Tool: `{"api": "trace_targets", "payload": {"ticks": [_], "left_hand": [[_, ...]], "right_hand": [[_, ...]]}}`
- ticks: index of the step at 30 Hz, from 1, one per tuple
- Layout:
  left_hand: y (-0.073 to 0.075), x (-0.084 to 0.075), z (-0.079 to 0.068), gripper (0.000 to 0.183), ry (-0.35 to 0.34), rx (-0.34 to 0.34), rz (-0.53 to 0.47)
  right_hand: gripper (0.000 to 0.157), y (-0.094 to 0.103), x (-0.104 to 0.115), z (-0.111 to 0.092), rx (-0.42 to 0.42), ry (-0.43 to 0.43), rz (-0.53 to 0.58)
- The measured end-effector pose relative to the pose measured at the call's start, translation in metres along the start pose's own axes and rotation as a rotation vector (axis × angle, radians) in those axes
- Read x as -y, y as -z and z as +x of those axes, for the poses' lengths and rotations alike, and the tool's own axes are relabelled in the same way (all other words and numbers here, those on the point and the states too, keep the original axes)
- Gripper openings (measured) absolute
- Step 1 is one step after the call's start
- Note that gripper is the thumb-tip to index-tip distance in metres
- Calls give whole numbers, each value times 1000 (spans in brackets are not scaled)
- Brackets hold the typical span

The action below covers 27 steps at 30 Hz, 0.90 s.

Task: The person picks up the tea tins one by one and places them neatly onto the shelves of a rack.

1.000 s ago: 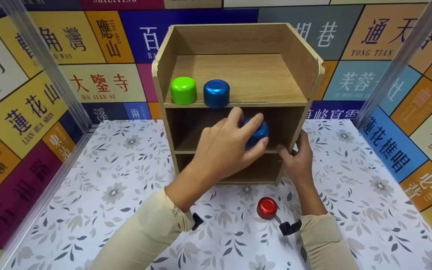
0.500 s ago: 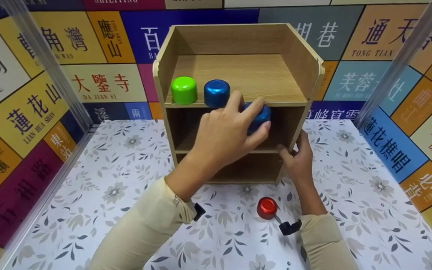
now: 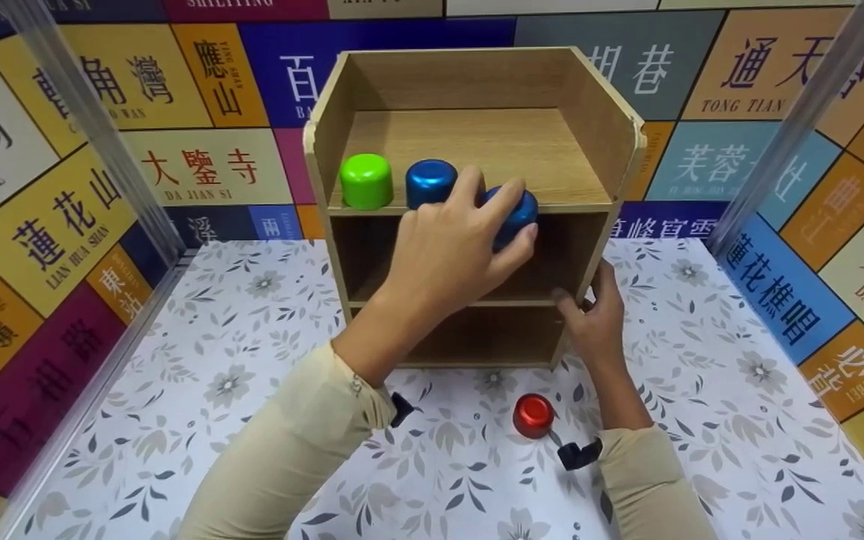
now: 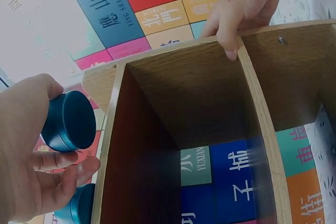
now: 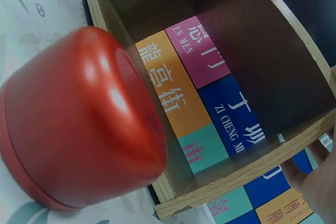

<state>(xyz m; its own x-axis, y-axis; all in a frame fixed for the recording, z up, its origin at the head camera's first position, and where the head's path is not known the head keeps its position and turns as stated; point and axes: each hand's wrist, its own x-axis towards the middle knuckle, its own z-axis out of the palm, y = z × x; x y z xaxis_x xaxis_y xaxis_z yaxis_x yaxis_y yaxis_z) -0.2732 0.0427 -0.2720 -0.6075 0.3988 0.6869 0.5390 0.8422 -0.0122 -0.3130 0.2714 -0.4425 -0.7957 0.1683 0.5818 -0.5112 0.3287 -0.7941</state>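
Observation:
My left hand (image 3: 439,255) pinches a small round blue tin (image 3: 518,221) between thumb and fingers, in front of the wooden shelf's top board. The tin's flat round face shows in the left wrist view, and it looks apart from the wood there. With thumb on the front edge and fingers around the outside, my right hand (image 3: 601,322) grips the right side panel of the wooden shelf (image 3: 477,142). A green tin (image 3: 367,181) and a second blue tin (image 3: 429,182) stand side by side at the top board's front left.
A red tin (image 3: 533,416) sits on the flower-patterned tablecloth (image 3: 229,386), near the right forearm, and looms close in the right wrist view. Raised side walls and a back panel enclose the shelf's top. Walls printed with coloured signs surround the table.
The left hand has lifted the blue tin from before the middle compartment to about the height of the top board's front edge. The right hand stays in place.

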Motion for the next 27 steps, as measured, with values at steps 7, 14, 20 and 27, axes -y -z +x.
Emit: {"api": "trace_targets", "payload": {"ticks": [7, 14, 20, 27], "left_hand": [[-2, 3, 5, 54, -7, -4, 18], [-1, 3, 8, 53, -18, -6, 29], [-1, 2, 11, 53, -15, 5, 31], [1, 1, 14, 56, 10, 46, 38]], "right_hand": [[61, 0, 0, 0, 6, -5, 13], [61, -1, 1, -1, 14, 10, 3], [61, 1, 2, -1, 11, 8, 12], [61, 0, 1, 0, 13, 5, 15]]}}
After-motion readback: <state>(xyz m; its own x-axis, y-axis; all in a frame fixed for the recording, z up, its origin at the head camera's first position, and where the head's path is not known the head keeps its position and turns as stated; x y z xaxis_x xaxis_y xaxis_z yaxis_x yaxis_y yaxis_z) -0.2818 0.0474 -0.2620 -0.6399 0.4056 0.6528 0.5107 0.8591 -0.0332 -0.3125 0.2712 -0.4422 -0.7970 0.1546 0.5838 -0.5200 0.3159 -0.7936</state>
